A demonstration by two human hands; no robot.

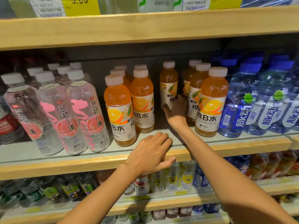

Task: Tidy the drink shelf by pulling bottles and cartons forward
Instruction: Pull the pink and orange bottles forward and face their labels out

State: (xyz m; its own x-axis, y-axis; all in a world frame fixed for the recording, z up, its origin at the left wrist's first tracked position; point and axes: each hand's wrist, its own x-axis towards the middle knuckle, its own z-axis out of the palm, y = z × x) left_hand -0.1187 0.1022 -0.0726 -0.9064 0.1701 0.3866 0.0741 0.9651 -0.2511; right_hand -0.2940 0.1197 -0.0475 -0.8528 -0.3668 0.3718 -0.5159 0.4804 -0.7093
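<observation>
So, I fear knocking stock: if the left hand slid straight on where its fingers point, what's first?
Ahead of the left hand, likely the right hand, which grips the set-back orange bottle; depth unclear.

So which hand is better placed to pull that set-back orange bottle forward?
Right. The right hand is deep in the gap, gripping the orange vitamin B water bottle; the left hand rests open on the shelf edge, holding nothing.
</observation>
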